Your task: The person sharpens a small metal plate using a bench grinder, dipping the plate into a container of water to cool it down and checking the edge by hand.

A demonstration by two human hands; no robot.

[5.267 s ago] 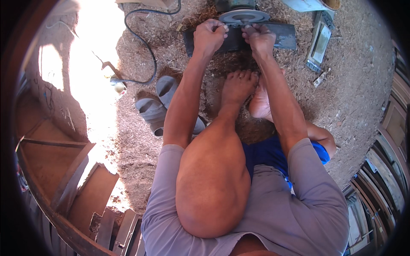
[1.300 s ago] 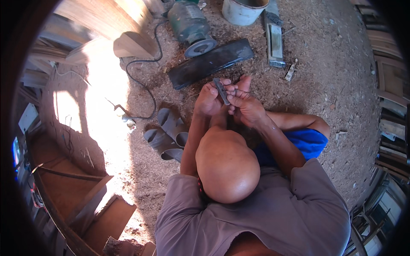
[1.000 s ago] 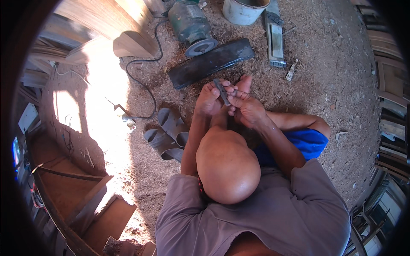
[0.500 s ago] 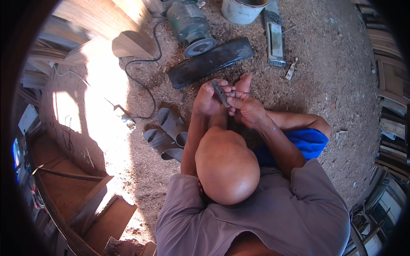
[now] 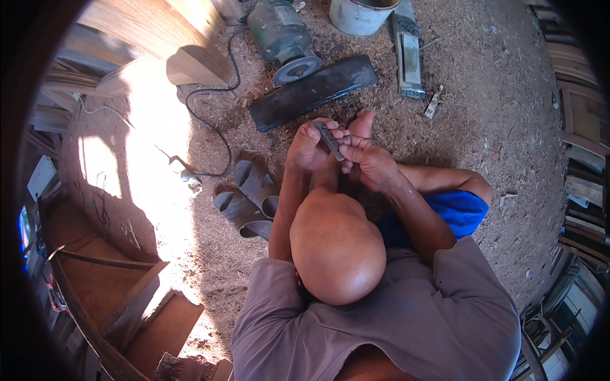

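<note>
I sit on the sawdust ground with one knee raised under the camera. My left hand and my right hand meet above my foot, both gripping a small flat grey metal piece. The piece lies slanted between the two hands, its upper end at my left fingertips and its lower end in my right fingers. Just beyond the hands a long dark plank rests on the ground against the disc of a green motor grinder.
A white bucket and a long metal-and-wood bar lie at the back. A pair of grey sandals and a black cable are on my left. Wooden planks and frames stand on the left, stacked frames on the right.
Five seconds ago both hands pressed the dark plank at the grinder. Now they are drawn back toward me, holding the small metal piece. Over the last second they barely moved.
</note>
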